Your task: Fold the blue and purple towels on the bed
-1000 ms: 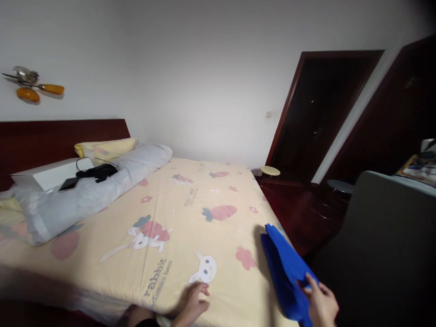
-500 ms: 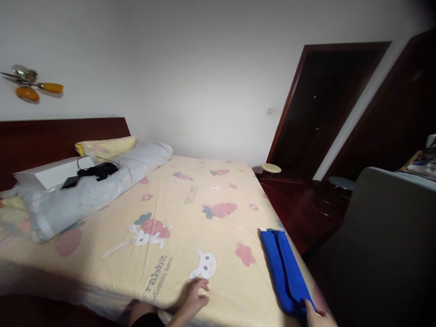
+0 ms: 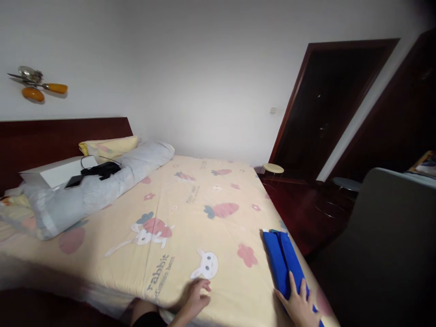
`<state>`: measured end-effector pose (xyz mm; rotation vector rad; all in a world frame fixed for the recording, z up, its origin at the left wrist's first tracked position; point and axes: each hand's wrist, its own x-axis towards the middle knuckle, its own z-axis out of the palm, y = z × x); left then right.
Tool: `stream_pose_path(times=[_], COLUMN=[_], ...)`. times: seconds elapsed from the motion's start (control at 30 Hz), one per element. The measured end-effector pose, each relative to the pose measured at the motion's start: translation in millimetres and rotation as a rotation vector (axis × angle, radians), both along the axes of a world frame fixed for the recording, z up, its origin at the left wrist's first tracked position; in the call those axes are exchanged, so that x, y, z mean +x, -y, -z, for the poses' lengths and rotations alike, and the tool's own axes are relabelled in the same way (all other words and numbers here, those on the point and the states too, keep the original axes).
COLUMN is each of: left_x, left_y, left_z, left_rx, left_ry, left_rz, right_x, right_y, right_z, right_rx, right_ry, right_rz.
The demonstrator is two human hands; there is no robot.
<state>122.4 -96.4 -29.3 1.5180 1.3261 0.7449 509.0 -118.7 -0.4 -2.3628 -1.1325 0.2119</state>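
- A blue cloth (image 3: 293,261) is laid in a long folded strip on the near right part of the bed (image 3: 225,245), just beside the right edge.
- Its near end is covered by the right hand (image 3: 299,302). The fingers are spread wide on top, and no pinch is seen.
- The left hand (image 3: 196,299) is held by the bed's near edge, well to the left of the cloth. Its fingers are loosely bent, and nothing is seen in it. Whether the bed is touched cannot be told.
- The cloth could be tipped onto the red floor (image 3: 289,200) if it were pushed right, because it is set so close to the edge.
- The folds could be made crooked if the top were dragged by the hand.
- A second ago, the cloth is pinched and its sides are lifted apart; now it is laid flat and the pinch is let go. The left hand is kept in about the same spot.
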Motion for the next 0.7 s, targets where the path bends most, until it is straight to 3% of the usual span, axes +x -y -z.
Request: stream_pose_path(times=[0.23,0.53,0.63,0.7], left_x=[0.6,-0.2,0.5,0.9], left_y=[1.9,0.3,0.4,1.0], left_z=[-1.3,5.3,10.2,11.6], left_rx=[-0.001,0.046,0.056,0.049], left_ry=[0.016,0.003,0.032,0.053], left_rz=[-0.001,0.01,0.004,-0.005], right_x=[1.1,21.1,24.6,34.6], right_y=[25.7,31.1,31.2,28.5], right_z=[10.7,19.1,12.9,-1.9], right_rx=[0.02,0.035,0.066,0.062], right_ry=[0.043,0.043,0.091,0.051], right_rz=[0.024,0.027,0.018,-0.01])
